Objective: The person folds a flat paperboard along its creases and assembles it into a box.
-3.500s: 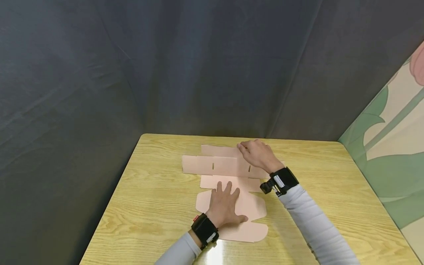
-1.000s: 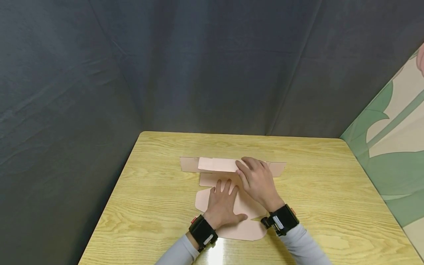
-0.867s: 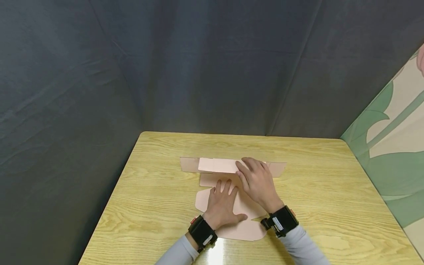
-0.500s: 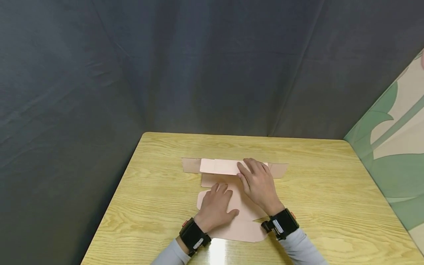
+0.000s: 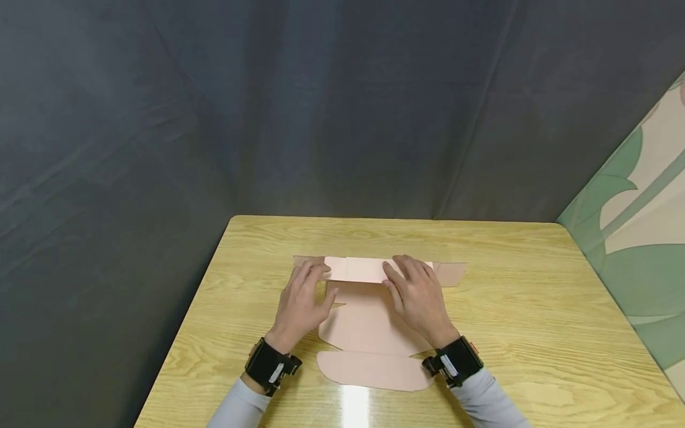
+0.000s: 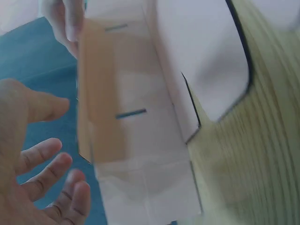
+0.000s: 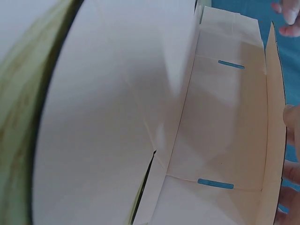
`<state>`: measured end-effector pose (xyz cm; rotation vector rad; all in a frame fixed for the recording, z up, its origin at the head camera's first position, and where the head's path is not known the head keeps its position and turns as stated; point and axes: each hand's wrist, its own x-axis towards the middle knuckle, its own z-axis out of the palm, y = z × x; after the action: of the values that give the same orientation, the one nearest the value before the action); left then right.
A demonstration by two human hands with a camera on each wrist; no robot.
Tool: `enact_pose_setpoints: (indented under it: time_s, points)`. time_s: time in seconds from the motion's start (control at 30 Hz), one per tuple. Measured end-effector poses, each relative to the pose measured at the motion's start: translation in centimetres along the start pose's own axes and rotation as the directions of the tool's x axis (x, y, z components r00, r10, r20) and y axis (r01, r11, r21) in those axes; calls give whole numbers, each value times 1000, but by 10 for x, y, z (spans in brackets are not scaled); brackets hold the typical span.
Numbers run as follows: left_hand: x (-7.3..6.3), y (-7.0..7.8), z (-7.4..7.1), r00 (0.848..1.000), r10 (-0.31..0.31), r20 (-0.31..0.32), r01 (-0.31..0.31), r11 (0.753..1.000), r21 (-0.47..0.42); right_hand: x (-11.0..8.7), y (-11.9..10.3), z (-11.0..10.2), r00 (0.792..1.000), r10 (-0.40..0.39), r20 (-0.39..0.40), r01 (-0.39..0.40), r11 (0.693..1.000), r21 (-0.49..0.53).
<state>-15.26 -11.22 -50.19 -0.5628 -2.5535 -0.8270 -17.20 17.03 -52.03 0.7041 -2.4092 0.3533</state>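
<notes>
On yellow wood (image 5: 514, 333) before dark cloth (image 5: 342, 119), cardboard (image 5: 369, 327) (flap (image 5: 355, 269) in right fingers (image 5: 396, 278), left fingers (image 5: 313, 274) loose).

Glare on table (image 5: 514, 309), soft shadows, wrist-view blur

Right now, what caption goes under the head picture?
Right hand holds a folded pink cardboard flap; left hand close by.

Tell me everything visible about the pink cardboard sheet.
The pink cardboard sheet looks thin and creased, with rounded near corners and two slots. It rests on the wooden table, its far panel raised and top flap folded forward. The right hand touches that flap; whether the left hand does is unclear.
</notes>
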Motion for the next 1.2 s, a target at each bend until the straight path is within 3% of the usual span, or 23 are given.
enact_pose_setpoints:
  time_s: [0.27, 0.5, 0.93, 1.2]
  points:
    - [-3, -9, 16, 999, -20, -28, 20, 1000, -2, -2, -2, 1, 1000, 5, 24, -5, 1000, -17]
    - [1, -9, 19, 996, -13, -84, 11, 1000, -14, -1, -2, 0, 1000, 5, 14, -4, 1000, -12]
    - [7, -12, 23, 999, -40, -37, 33, 988, -152, -1, -1, -2, 1000, 13, 25, -13, 1000, -17]
    - [5, -10, 27, 998, -52, -22, 49, 988, -150, 1, -2, -3, 1000, 13, 10, -13, 1000, 0]
